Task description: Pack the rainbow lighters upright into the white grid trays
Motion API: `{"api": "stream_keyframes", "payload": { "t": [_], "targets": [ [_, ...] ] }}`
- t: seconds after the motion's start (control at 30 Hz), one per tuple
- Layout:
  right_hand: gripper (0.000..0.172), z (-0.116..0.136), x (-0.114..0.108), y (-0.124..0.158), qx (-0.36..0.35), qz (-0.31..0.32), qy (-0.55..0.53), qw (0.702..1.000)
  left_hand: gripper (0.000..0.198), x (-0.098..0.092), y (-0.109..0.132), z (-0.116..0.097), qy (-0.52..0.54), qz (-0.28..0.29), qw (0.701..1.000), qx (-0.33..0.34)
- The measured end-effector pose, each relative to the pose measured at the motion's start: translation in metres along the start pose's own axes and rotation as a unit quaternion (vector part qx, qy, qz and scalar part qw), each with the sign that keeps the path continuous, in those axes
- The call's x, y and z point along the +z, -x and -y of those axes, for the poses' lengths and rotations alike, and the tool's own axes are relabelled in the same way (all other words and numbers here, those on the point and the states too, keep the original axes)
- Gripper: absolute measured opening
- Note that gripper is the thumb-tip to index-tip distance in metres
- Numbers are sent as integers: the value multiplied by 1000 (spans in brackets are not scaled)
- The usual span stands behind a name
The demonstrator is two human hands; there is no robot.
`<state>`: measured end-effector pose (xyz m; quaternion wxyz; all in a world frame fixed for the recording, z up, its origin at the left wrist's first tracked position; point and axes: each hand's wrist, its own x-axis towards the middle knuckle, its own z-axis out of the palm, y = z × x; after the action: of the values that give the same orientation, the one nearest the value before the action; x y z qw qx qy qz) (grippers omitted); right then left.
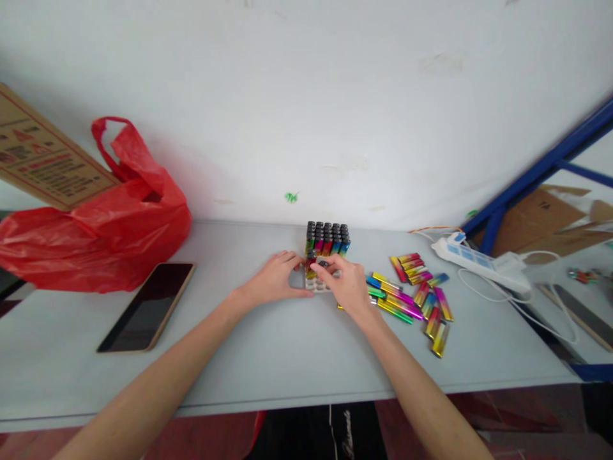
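Observation:
A small white tray [313,285] with round holes sits near the middle of the table. Several lighters [328,239] with black tops and shiny multicoloured bodies stand upright in rows at its back. One more red-and-gold lighter [311,263] stands upright at the tray's left side. My left hand [275,278] curves around the left edge of the tray, thumb at the front corner and fingertips farther back. Above the tray, my right hand [347,281] pinches a lighter whose black top [322,263] shows beside the fingers; its body is mostly hidden.
Loose metallic lighters [395,300] lie scattered to the right, with more [433,319] beyond them. A white power strip [479,260] with cables lies by a blue metal frame [493,217]. At left are a phone [146,310], a red plastic bag [138,223] and a cardboard box [45,153].

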<state>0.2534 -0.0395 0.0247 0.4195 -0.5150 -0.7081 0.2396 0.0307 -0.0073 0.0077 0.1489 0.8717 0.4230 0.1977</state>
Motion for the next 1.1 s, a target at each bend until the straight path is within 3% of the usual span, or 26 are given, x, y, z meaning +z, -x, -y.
{"api": "stream_keyframes", "payload": {
  "t": [0.13, 0.27, 0.43, 0.6, 0.67, 0.77, 0.83, 0.93, 1.0, 1.1],
  "targets": [
    [29, -4, 4, -3, -9, 11, 38, 999, 61, 1, 0, 1, -4, -5, 1000, 4],
    [34, -6, 4, -10, -5, -3, 144, 990, 61, 2, 0, 2, -2, -13, 1000, 4],
    [30, -1, 7, -11, -50, 63, 176, 981, 59, 3, -1, 2, -14, -15, 1000, 11],
    [39, 5, 8, -12, -35, 60, 217, 974, 59, 2, -3, 3, -16, -7, 1000, 13],
    [40, 4, -4, -11, -21, 63, 168, 983, 60, 1, -3, 3, -12, -5, 1000, 6],
    [39, -2, -40, -2, -1, 24, 87, 996, 64, -1, -3, 1, -2, -5, 1000, -1],
    [38, -7, -68, 11, -13, 13, 94, 995, 66, -2, -3, 1, 3, -2, 1000, -2],
    [29, -16, -100, 39, -54, 52, 130, 989, 67, -2, -3, 0, 7, -1, 1000, -8],
    [22, -23, -108, 60, -60, 67, 157, 984, 67, -2, -3, 1, 5, -3, 1000, -11],
    [17, -34, -101, 88, -68, 73, 201, 974, 68, -1, -3, 1, -1, 1, 1000, -12]
  ]
}}
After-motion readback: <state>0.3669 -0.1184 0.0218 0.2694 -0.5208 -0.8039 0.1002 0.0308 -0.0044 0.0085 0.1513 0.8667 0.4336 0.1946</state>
